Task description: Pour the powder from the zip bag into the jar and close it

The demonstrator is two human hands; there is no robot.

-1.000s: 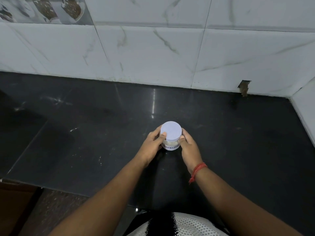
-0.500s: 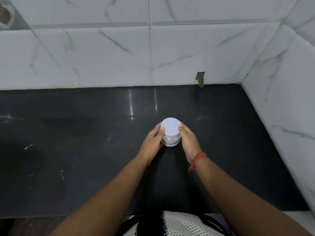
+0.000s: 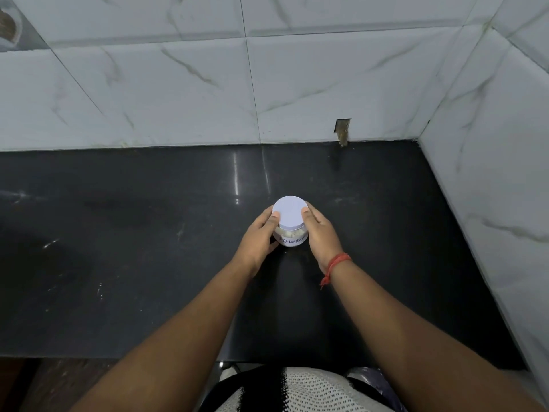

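A small clear jar (image 3: pixel 290 237) is seen standing upright on the black tabletop (image 3: pixel 118 263), near the middle and a little toward the tiled wall (image 3: pixel 178 93). A round pale lid (image 3: pixel 289 216) is set on top of the jar. A white label with hand-written letters that look like "POWD" is stuck on its front. Some whitish stuff can be seen through the side just under the lid, so the powder is judged to be inside already. No zip bag can be seen anywhere.

The jar is held from both sides. The left hand (image 3: pixel 258 237) is wrapped around the left side, with its thumb laid on the lid's edge. The right hand (image 3: pixel 319 233) is wrapped around the right side, and its thumb is laid on the lid's edge too. A red thread (image 3: pixel 335 264) is tied around the right wrist.

The pouring looks done, and the closing is judged to be nearly done. It cannot be told if the lid is shut all the way.

A few things could go wrong from here. If the lid is put on crooked, it may not be shut tight, and powder could be spilled later. If the lid is turned hard while the jar is held loosely, the jar could be slid on the shiny tabletop or tipped over. If the jar is lifted by the lid alone, the lid could come off.
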